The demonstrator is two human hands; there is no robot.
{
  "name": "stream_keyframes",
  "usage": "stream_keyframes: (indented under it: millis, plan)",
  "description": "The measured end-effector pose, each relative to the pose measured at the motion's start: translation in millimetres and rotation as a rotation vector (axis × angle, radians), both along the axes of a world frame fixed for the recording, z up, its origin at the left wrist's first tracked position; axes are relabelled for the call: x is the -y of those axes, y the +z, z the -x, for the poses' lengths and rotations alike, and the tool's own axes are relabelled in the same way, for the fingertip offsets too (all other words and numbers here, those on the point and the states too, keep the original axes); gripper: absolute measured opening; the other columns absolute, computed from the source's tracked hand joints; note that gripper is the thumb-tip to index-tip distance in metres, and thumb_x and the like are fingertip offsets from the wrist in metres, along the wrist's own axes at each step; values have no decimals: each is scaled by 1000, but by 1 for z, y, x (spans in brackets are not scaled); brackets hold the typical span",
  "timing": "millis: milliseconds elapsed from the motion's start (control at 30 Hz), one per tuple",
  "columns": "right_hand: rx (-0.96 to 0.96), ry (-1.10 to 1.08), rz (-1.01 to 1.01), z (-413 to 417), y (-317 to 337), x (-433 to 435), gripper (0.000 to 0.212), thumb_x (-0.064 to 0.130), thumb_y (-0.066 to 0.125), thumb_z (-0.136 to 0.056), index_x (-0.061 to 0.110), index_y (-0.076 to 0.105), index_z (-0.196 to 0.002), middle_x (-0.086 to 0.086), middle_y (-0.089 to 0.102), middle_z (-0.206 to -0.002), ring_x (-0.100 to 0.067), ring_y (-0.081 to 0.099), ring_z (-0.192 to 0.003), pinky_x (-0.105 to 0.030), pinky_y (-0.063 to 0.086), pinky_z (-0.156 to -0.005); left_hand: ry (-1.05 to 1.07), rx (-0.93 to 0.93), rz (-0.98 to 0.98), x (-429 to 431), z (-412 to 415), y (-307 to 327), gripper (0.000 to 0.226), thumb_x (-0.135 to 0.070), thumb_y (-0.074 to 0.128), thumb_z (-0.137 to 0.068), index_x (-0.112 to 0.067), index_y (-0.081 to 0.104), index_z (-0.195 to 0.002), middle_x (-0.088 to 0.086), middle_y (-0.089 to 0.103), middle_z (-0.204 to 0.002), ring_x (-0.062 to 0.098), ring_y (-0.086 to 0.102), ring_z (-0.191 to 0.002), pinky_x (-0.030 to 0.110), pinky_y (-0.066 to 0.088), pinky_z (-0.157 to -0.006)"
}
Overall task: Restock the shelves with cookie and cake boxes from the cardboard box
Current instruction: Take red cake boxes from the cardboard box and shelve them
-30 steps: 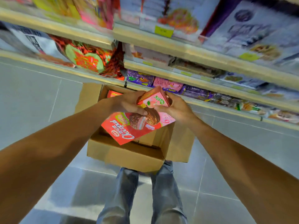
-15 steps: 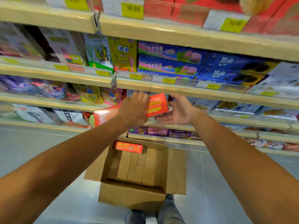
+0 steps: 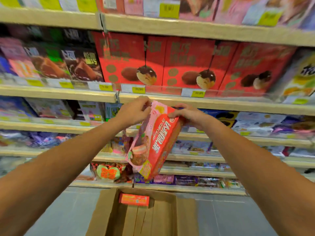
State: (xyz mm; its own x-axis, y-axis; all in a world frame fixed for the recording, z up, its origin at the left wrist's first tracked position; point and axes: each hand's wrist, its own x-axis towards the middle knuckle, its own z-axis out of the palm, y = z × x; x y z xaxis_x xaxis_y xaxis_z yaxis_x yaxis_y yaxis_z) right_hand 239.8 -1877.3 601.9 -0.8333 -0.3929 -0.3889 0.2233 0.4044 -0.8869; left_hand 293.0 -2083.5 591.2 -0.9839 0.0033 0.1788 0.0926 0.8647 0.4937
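Head view: packed shop shelves (image 3: 221,103) rise ahead, with the cardboard box (image 3: 105,215) on the floor below holding one orange box (image 3: 133,199). The left hand (image 3: 134,111) pinches the pink box (image 3: 143,143) and the right hand (image 3: 187,114) grips the red box (image 3: 163,142), both boxes tilted in mid-air. They are seemingly being lifted to shelve; the next move calls for a matching gap.

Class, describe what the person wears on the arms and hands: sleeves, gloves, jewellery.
Nothing shows: the left hand and right hand are gloveless, and both forearms are uncovered up to the picture's edge, with no sleeve, watch or bracelet. Motion blur leaves small rings uncertain.
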Motion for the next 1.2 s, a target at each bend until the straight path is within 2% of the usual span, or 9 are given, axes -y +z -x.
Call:
stream_keyframes:
  millis: [167,367,467,567,633,800,900,1033,1200]
  plan:
    - [-167,-22,109,-6,64,-22,49,11,76,-72,21,50,-112,-1,62,-88,-15,60,-75,-26,47,-65,-257,-155,110,-34,8,83,59,-51,50,-81,-11,53,-124,7,53,-130,21,49,-121,28,35,-100]
    - [-351,-36,263,-8,152,-45,68,4,77,-67,13,48,-129,-5,62,-103,-14,60,-84,-23,48,-70,-363,5,65,-87,25,161,81,-48,73,-74,-21,36,-141,-5,50,-137,12,50,-123,23,40,-100]
    - [-475,-43,252,-4,192,-62,61,8,77,-72,15,50,-127,-5,64,-100,-15,62,-81,-25,51,-73,-418,-101,-159,-112,33,190,58,-28,73,-79,-22,45,-129,-13,57,-118,1,54,-109,6,42,-87]
    - [-705,-77,112,1,219,-79,56,21,72,-81,13,48,-132,-6,59,-119,-13,57,-99,-23,45,-83,-330,-189,-308,-131,42,209,63,-32,71,-76,-18,46,-132,-5,56,-124,11,55,-113,21,45,-95]
    - [-860,-151,-23,8,232,-92,53,35,66,-85,13,51,-130,-6,58,-124,-13,54,-107,-24,40,-87,-252,-257,-399,-143,48,222,61,-27,68,-83,-13,40,-136,-5,50,-122,11,51,-113,16,40,-86]
    - [-1320,-685,-517,29,247,-136,54,56,46,-87,13,55,-118,-10,58,-122,-31,49,-120,-48,36,-102,-65,-367,-744,-160,68,250,67,-39,67,-83,-12,38,-136,-6,50,-116,13,52,-111,27,41,-96]
    - [-1207,-865,-471,39,258,-159,74,53,49,-88,6,32,-142,-16,33,-147,-34,28,-138,-48,24,-112,-14,-423,-920,-166,77,266,91,-64,68,-62,-13,41,-133,5,60,-122,24,60,-112,45,46,-100]
    - [-953,-747,-85,53,279,-184,85,44,56,-88,10,9,-151,-18,22,-152,-35,28,-138,-42,31,-108,-20,-447,-1033,-178,88,285,77,-49,65,-80,-15,31,-139,9,59,-125,25,62,-110,48,49,-97]
    - [-964,-621,-19,71,291,-214,90,30,62,-87,23,0,-152,-12,35,-148,-31,41,-130,-32,36,-95,-116,-403,-737,-177,106,305,77,-42,66,-82,-17,22,-140,9,49,-132,23,52,-120,41,43,-103]
